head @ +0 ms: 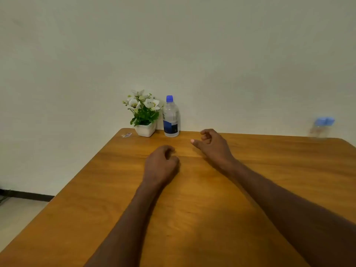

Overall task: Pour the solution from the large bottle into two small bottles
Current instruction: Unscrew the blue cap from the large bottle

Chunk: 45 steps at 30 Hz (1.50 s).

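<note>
The large clear bottle point(171, 118), with a blue cap and a dark blue label, stands upright at the far edge of the wooden table point(192, 199), against the wall. Small clear bottles with blue caps point(322, 126) show as a blur at the far right edge; I cannot tell their number. My left hand point(161, 165) rests over the table's middle with its fingers curled in and nothing in it. My right hand point(212, 144) hovers just right of it, fingers loosely bent and apart, thumb pointing left, empty, a short way in front of the large bottle.
A white pot of white artificial flowers point(144, 114) stands just left of the large bottle. A small sticker point(126, 135) lies near the table's far left corner. A pale wall rises behind the table; floor and dark skirting show at the lower left.
</note>
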{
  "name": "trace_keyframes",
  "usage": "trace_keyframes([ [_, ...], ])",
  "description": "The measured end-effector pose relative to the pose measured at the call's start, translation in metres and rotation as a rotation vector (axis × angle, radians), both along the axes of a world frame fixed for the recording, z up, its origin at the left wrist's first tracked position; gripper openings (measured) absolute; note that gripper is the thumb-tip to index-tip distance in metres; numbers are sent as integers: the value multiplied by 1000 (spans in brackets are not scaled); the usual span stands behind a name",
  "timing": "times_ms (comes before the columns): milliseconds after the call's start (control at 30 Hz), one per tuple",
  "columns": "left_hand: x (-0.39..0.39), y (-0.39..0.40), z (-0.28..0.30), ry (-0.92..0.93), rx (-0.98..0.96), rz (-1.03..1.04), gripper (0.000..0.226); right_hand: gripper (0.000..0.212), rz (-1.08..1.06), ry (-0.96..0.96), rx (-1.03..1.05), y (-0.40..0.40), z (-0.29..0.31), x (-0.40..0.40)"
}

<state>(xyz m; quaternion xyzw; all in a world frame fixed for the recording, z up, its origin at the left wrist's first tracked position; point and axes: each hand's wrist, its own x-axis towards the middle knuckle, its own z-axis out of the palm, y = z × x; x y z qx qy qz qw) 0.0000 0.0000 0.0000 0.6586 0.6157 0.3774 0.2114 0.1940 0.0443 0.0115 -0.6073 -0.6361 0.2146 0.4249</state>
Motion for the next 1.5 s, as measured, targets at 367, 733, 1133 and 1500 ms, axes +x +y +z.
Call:
trace_keyframes([
  [367,-5,21,-8,-147,29,53,63,87,5,27,-10,116,-3,-86],
  [733,-6,18,-3,-316,94,62,42,71,-50,97,102,83,-6,-70],
  [1133,20,-12,9,-254,197,22,27,73,-19,75,85,-72,3,33],
  [1500,68,-49,13,-521,167,-177,34,78,9,87,81,-121,-9,59],
])
